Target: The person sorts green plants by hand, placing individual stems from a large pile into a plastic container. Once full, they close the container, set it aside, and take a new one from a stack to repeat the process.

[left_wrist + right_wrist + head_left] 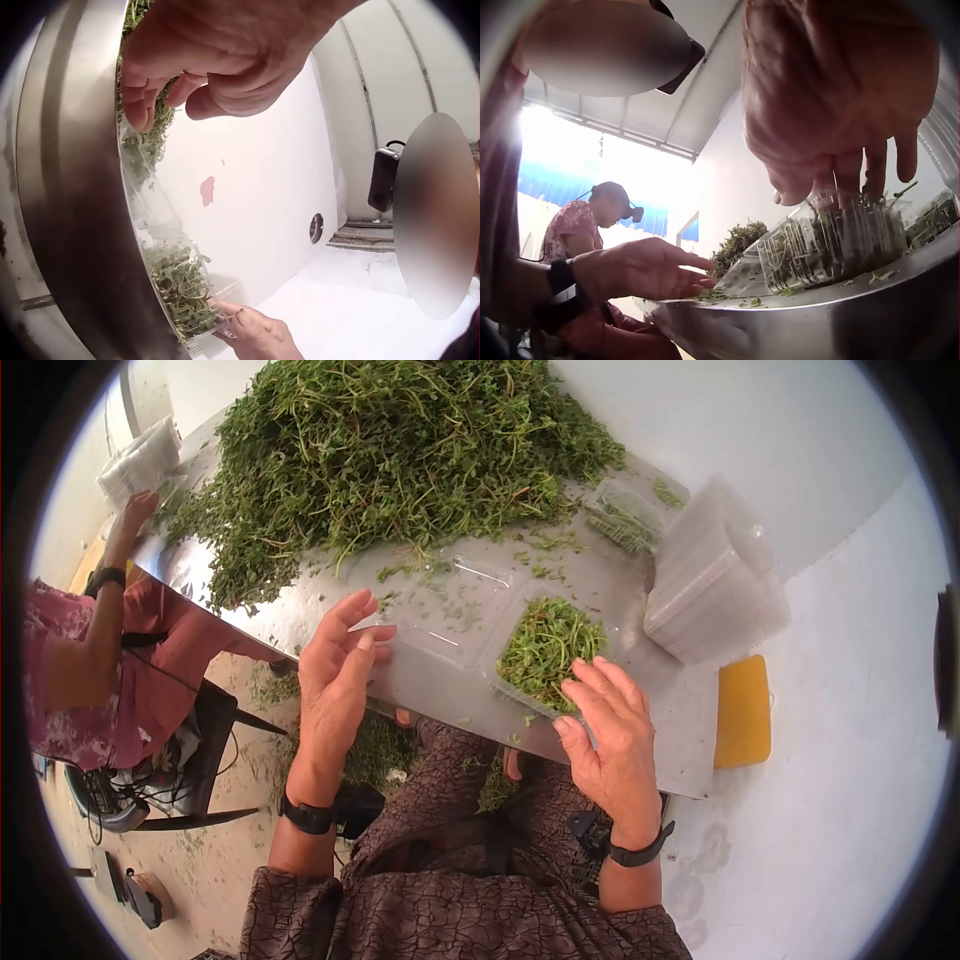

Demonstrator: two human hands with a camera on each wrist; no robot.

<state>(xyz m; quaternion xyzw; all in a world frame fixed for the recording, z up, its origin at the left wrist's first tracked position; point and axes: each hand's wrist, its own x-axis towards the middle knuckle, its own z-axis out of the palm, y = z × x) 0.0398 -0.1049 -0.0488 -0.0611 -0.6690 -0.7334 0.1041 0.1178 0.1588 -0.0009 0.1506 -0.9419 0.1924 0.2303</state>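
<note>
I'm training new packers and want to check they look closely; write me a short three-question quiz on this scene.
1. True or false: the lid of the box by the person's right hand lies open.

2. Multiple choice: what covers much of the far side of the table?
A) A folded cloth
B) A pile of greens
C) A row of bottles

3. Fill in the blank: of the person's two hands, the ____ one is nearer that lid.

Key:
1. True.
2. B.
3. Left; the left hand is close to the lid's edge, while the right is at the filled box.
</note>
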